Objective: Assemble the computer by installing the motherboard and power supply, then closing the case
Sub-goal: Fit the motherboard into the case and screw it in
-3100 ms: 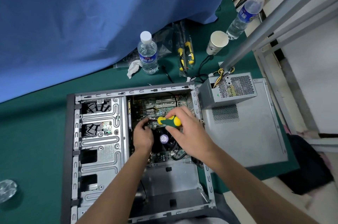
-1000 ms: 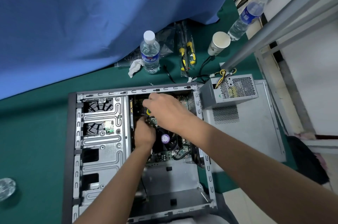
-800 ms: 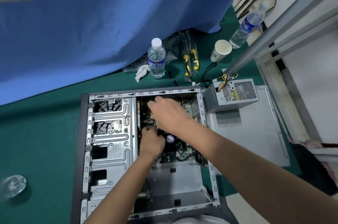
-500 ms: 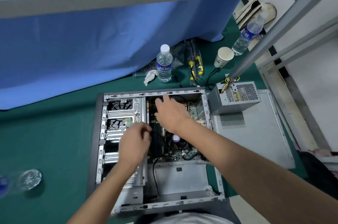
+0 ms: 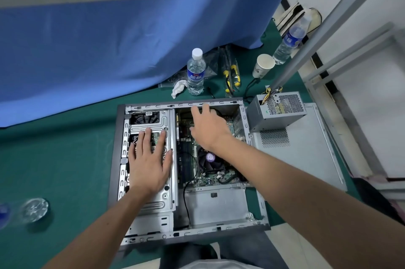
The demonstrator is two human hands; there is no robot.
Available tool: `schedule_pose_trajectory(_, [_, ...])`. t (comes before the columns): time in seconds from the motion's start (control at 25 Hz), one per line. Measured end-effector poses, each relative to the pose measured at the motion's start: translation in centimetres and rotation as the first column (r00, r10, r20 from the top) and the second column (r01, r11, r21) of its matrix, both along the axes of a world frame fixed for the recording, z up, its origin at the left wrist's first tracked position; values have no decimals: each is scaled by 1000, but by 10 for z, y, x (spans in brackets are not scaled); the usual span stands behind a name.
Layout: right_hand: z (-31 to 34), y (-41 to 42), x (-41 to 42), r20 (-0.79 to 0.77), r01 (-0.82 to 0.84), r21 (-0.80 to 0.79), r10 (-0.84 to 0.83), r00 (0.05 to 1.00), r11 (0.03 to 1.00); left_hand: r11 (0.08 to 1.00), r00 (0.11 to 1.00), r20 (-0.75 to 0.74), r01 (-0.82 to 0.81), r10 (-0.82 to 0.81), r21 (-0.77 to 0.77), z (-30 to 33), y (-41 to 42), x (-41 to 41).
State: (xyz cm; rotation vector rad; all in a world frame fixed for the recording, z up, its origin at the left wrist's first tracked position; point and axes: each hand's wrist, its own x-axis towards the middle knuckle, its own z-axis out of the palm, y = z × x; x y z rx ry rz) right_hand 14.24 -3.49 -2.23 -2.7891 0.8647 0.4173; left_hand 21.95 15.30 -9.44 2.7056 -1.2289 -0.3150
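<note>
A: Head view, hand status?
B: The left hand (image 5: 149,160) lay flat, fingers straight, on the drive cage (image 5: 151,200) inside the open case (image 5: 114,159). The right hand (image 5: 208,126), fingers extended and holding nothing, reached over the motherboard (image 5: 210,177).
A: Power supply?
B: The power supply (image 5: 277,109) sat outside, on the side panel (image 5: 306,159), touching the case.

A makeshift repair or assembly workstation: a surface (image 5: 54,159) covered in green cloth, a blue drape (image 5: 109,49) hung behind it in the upper left of the frame, and grey metal frame bars (image 5: 317,34) at right. Yellow-handled tools (image 5: 231,75) and water bottles (image 5: 195,72) lie near an opened computer case (image 5: 115,148).
</note>
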Motion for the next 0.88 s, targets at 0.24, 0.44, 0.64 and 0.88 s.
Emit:
schedule_pose_trajectory(0.24, [1,-5,2,-25,-165,-106,163,986,981,1000,1000,28,1,-1,2,-3,1,0])
schedule_pose_trajectory(0.44, [8,-14,5,-36,-28,160,34,999,987,1000,999,42,-16,16,0,-2,0,2])
schedule_pose_trajectory(0.64, [10,-10,-6,15,-246,-27,246,969,969,999,998,65,-20,21,-28,-8,-1,3])
schedule_pose_trajectory(0.88, [21,-17,-5,-78,-193,196,212,974,961,999,997,75,-14,17,-41,-13,1,4])
